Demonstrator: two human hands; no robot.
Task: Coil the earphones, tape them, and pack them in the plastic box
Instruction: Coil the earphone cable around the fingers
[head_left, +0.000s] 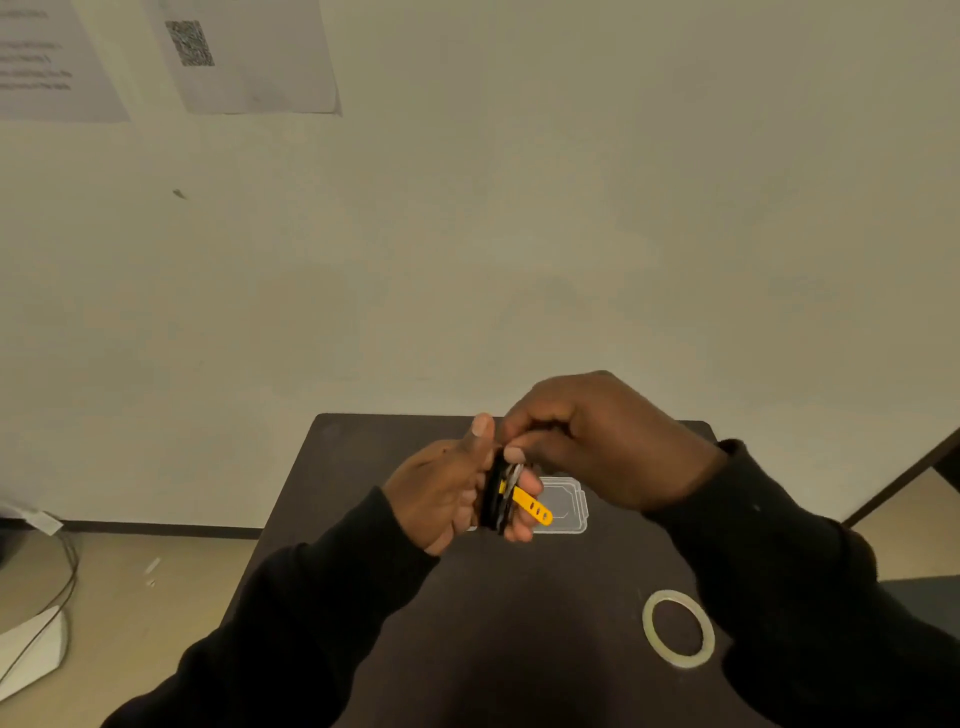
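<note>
Together, both hands work at one small bundle above the middle of the table. The left hand (447, 488) has its fingers curled round the coil (496, 496) of dark earphone cable, thumb pointing up along its edge, fingertips wrapped under at the coil's 5 o'clock. A yellow strap (532, 505) with small slots sticks out from the coil toward 4 o'clock. The right hand (597, 441) comes in from 2 o'clock, its fingers bent and pinching at the top of the coil (what exactly sits between the fingertips is too small to tell). Both arms wear black sleeves.

Just behind the bundle, at its 3 o'clock, the clear box (569, 506) lies flat on the dark table (363, 467), partly hidden by the hands. A tape roll (678, 627) lies flat on the table at 5 o'clock from the hands, well apart from them. Beyond the table stands a pale wall, with printed papers (244, 57) at 11 o'clock, one bearing a QR code. Cables (62, 582) trail on the floor at 9 o'clock.
</note>
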